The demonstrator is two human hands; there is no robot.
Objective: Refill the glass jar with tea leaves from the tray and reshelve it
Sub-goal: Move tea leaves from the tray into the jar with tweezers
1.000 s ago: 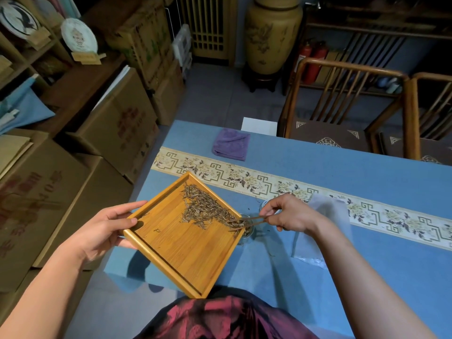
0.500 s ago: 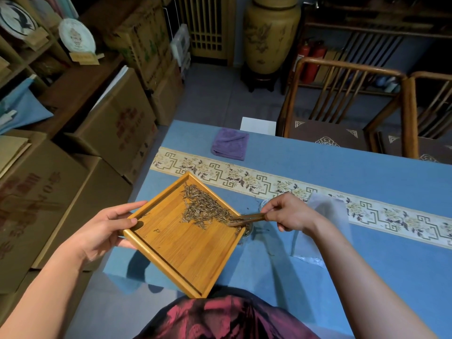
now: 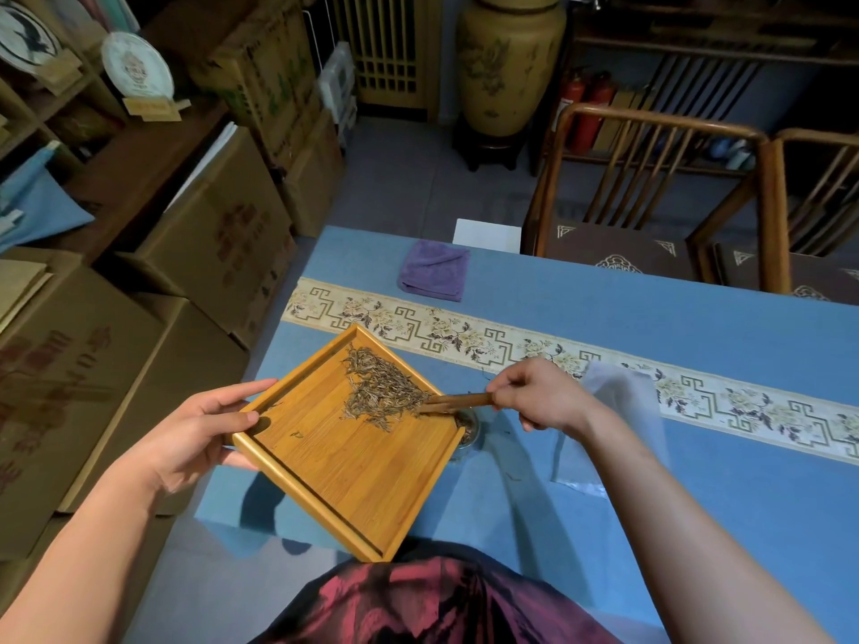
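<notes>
Plainly, the main risk was spillage. The tray [image 3: 344, 450] was held off the worktop [image 3: 650, 327], tipped with its right corner over the jar [image 3: 467, 427], and the jar's mouth looked small beside the heap of leaves [image 3: 381, 392]. If the scoop [image 3: 458, 402] dragged too much at once, or the tray tilted further, leaves would likely slide past the rim onto the blue cloth; a few dark strands already lay on the cloth near the jar. The jar was mostly hidden behind the tray's edge, so aiming was partly blind. A knock from the tray corner or the scoop might also tip the jar, though how steadily it stood could not be judged. The tray overhung the worktop's near edge, so a slip of the grip could drop it toward the lap.

The left hand [image 3: 186, 439] held the tray by its left corner: the thumb lay on top of the rim, the index finger stretched along the far edge, and the other fingers curled beneath. The right hand [image 3: 539, 397] was closed in a pinch around the end of the scoop, whose tip touched the leaves at the tray's right edge, just above the jar.

The jar stood on the worktop beside a sheet of clear plastic [image 3: 613, 425], not yet on any shelf.
</notes>
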